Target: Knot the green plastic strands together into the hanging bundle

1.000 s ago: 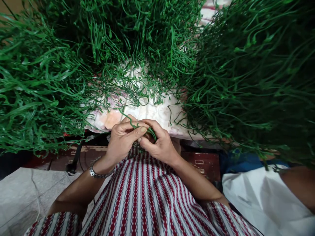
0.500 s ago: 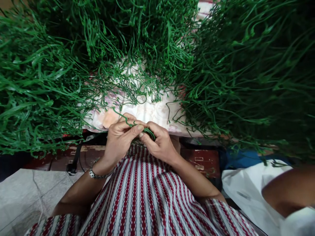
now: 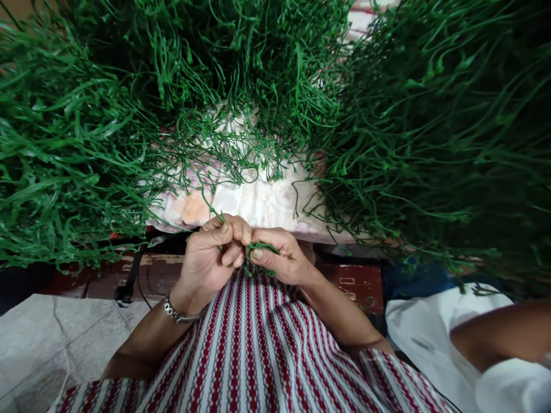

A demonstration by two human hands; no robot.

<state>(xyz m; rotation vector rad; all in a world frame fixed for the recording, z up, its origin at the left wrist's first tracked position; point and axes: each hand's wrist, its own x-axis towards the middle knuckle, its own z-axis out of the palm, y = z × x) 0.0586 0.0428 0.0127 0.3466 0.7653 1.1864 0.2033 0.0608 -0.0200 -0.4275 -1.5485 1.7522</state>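
Note:
My left hand [image 3: 210, 249], with a metal watch on its wrist, is closed in front of my body. Its thumb and fingers pinch a thin green plant stem [image 3: 206, 202], whose upper end sticks out toward the cloth. Touching it from the other side, my right hand [image 3: 282, 255] is closed around a small bunch of green stems [image 3: 263, 246] that lies under its thumb and across the fingers. Some stem ends hang below the fingers. Where the two hands meet, the fingers hide how the stems join. The stems look like plastic.
Large heaps of green stems lie at the left [image 3: 64, 155], the back [image 3: 241, 51] and the right [image 3: 422, 143]. Beneath them is a patterned cloth [image 3: 258, 198] on a reddish-brown wooden piece [image 3: 344, 281]. Another person's limb [image 3: 503, 332] and white clothing are at the lower right.
My left fingers have curled in, with the thumb now higher on the stem. My right hand has opened up slightly around the bunch, and more stem ends show below it.

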